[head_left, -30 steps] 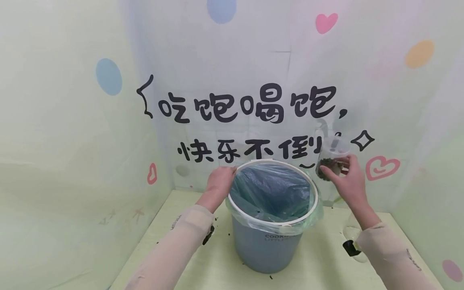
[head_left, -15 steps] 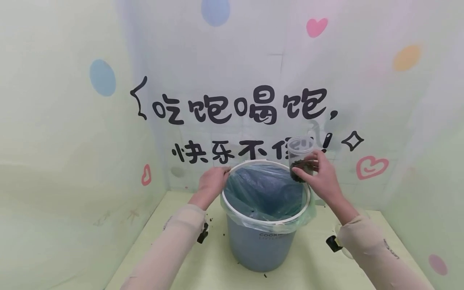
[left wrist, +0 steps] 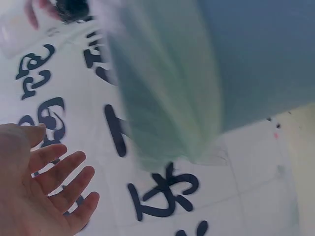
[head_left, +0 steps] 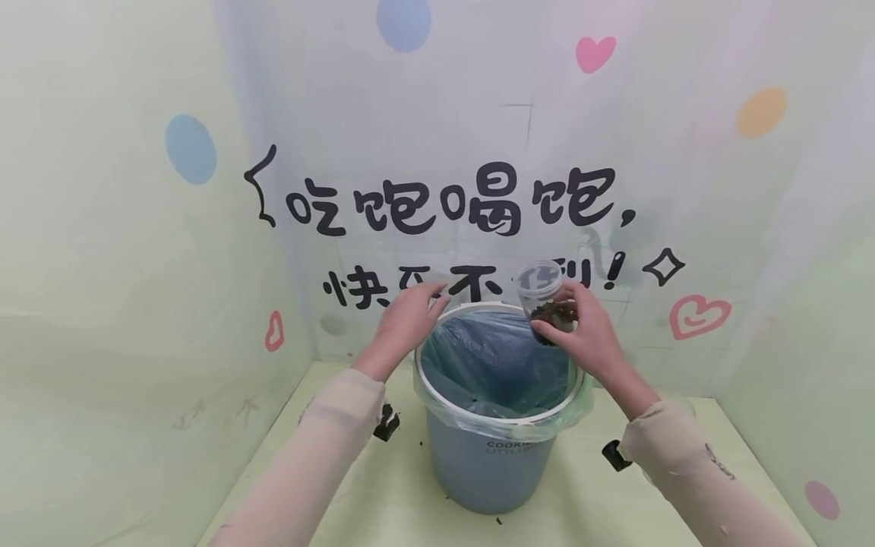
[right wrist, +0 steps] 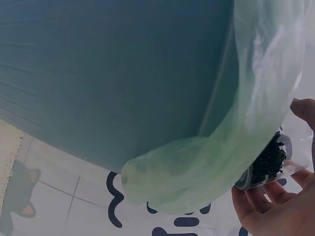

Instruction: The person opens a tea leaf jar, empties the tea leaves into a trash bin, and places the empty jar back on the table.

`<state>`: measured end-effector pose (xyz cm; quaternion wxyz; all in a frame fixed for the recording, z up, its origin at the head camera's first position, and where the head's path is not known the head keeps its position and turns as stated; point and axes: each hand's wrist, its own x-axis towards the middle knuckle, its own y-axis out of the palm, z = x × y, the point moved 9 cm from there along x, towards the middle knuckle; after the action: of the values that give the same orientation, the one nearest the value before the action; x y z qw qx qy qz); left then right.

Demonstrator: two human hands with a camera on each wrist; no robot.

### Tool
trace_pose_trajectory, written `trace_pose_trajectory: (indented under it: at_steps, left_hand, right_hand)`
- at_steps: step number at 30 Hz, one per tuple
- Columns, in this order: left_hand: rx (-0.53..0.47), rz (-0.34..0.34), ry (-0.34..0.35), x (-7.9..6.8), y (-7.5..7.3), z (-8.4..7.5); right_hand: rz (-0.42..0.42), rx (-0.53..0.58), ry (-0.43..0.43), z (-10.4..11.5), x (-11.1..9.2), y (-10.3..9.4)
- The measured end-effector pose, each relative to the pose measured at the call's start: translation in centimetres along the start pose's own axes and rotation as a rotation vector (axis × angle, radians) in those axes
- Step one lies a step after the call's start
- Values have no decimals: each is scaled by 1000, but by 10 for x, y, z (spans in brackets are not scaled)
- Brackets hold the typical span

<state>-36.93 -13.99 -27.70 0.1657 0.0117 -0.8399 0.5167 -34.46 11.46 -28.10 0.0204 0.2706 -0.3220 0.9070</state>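
My right hand (head_left: 591, 330) grips a clear plastic cup (head_left: 540, 281) above the right part of the bin's opening. Dark crumbly bits (right wrist: 269, 160) fill the cup's lower part, and it stands nearly upright, leaning a little left. Below it is a blue-grey trash bin (head_left: 488, 479) with a white rim ring. A thin green bag (head_left: 502, 353) lines the bin and folds out over the rim. At the rim's back left is my left hand (head_left: 408, 323), holding nothing. The left wrist view shows its fingers (left wrist: 64, 169) spread and slightly bent, apart from the bag.
The bin stands on a pale yellow-green table (head_left: 369, 479) with a few dark crumbs scattered around it. Behind it rises a white wall (head_left: 444, 99) with black lettering. Printed side walls close in the left and right.
My right hand has carried the cup leftward, from beside the bin to over its opening. My left hand has let go of the rim, rising slightly and spreading its fingers.
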Motion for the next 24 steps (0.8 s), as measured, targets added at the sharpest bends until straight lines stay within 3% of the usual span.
trace_pose_trajectory:
  at_steps: [7, 12, 18, 24]
  left_hand:
    - [-169, 29, 112, -6, -14, -43]
    - [-254, 64, 242, -14, -16, -75]
    - [-211, 142, 368, -25, -7, -98]
    - [-170, 164, 371, -26, -3, -100]
  right_hand:
    - [31, -51, -20, 5, 0, 5]
    - [65, -98, -25, 8, -1, 10]
    - [76, -167, -107, 18, 0, 15]
    - [105, -234, -162, 25, 0, 21]
